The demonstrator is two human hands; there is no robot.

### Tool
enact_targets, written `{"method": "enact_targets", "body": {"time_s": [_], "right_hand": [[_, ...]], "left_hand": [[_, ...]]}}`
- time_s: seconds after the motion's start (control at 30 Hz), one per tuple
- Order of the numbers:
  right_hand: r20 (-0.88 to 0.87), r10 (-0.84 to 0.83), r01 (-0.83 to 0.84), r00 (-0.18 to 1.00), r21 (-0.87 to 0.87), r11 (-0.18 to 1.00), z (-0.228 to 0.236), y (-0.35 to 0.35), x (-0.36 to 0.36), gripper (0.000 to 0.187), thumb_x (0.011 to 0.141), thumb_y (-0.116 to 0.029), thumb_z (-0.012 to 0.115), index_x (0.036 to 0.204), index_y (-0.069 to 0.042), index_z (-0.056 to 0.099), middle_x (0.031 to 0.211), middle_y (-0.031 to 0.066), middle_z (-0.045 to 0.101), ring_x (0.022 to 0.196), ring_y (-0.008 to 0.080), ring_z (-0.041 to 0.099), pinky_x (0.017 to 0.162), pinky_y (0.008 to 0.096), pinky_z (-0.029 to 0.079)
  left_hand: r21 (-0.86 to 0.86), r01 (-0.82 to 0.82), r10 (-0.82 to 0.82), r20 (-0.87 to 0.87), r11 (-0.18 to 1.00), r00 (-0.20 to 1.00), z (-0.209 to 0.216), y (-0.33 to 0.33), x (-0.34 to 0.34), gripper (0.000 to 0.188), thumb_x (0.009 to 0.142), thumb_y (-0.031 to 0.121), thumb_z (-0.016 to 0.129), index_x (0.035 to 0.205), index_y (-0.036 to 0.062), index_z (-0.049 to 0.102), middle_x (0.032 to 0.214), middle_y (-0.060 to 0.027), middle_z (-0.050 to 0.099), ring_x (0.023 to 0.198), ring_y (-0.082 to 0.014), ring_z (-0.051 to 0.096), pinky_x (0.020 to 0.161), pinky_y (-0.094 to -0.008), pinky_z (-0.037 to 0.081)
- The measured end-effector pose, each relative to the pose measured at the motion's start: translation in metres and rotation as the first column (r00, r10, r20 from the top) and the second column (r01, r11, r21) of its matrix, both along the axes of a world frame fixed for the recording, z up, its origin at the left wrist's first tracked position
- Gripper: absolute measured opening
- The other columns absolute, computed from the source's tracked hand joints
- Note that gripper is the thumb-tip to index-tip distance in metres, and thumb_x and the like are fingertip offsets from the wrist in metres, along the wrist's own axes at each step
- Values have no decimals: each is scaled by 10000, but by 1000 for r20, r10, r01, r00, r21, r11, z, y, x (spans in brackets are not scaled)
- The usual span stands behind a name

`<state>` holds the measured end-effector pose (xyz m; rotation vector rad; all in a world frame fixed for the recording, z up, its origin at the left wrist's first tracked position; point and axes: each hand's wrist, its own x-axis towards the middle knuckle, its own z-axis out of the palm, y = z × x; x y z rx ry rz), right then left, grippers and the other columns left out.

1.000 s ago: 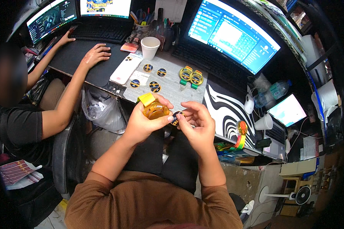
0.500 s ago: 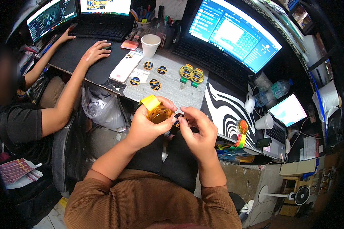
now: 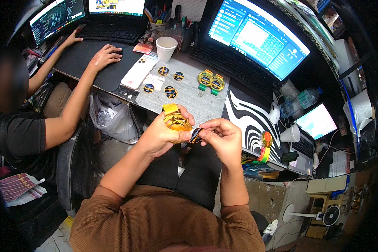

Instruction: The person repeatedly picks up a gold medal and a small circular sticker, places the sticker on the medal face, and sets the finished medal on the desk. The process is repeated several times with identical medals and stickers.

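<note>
One round gold metal medal with a yellow ribbon [image 3: 178,122] sits nearer the wearer than the grey wood-grain panel [image 3: 193,103]; its relief shows more clearly than one second ago. The left hand [image 3: 158,133] curls closed around it. The right hand [image 3: 222,137], half closed, pinches one dark printed disc [image 3: 196,136]. On the panel: two green-ribboned gold medals [image 3: 216,83], five matching discs [image 3: 178,76].

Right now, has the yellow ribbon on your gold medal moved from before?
Yes, to the right: against the overlapping round stickers on the desk, the yellow ribbon was farther left earlier.
</note>
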<state>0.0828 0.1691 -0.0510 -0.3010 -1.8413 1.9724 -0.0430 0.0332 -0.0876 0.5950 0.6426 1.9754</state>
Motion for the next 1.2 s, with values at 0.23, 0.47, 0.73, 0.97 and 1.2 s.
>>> {"method": "enact_targets", "body": {"time_s": [0.23, 0.47, 0.73, 0.97, 1.2], "right_hand": [[-50, 40, -43, 998, -72, 996, -14, 5, -4, 176, 808, 27, 710, 969, 48, 643, 862, 94, 670, 696, 99, 625, 603, 205, 518], [-38, 46, -49, 998, -84, 995, -22, 8, -7, 226, 798, 46, 708, 1007, 47, 620, 829, 70, 633, 697, 92, 610, 593, 199, 517], [-64, 18, -25, 998, -116, 993, -29, 8, -7, 238, 789, 61, 708, 1004, 42, 606, 833, 75, 632, 695, 99, 614, 588, 208, 527], [-91, 12, -22, 996, -118, 993, -31, 7, -5, 261, 792, 66, 704, 1025, 46, 589, 845, 82, 619, 712, 105, 615, 581, 215, 541], [-221, -60, 41, 974, -90, 995, -34, -9, -11, 283, 799, 70, 693, 1057, 48, 580, 864, 81, 599, 709, 112, 606, 588, 223, 545]], "left_hand": [[-63, 279, -263, 192, 958, 946, -18, 3, -3, 467, 736, 109, 803, 1091, 114, 500, 1078, -113, 611, 974, -306, 629, 728, -373, 555], [-69, 370, -322, 364, 926, 874, -20, 1, -3, 316, 817, 64, 710, 1053, 149, 518, 984, -89, 616, 915, -281, 632, 688, -366, 508], [-115, 408, -318, 452, 906, 833, -17, 0, 0, 226, 841, 53, 681, 989, 144, 536, 909, -69, 614, 800, -230, 621, 657, -354, 505], [-223, 269, -202, 282, 937, 938, -19, -4, -5, 208, 836, 68, 668, 982, 117, 528, 942, -103, 621, 778, -224, 625, 579, -336, 492], [-123, 350, -271, 419, 929, 867, -34, 6, 1, 190, 850, 59, 601, 1021, 100, 530, 937, -125, 630, 766, -245, 642, 614, -347, 546]]}}
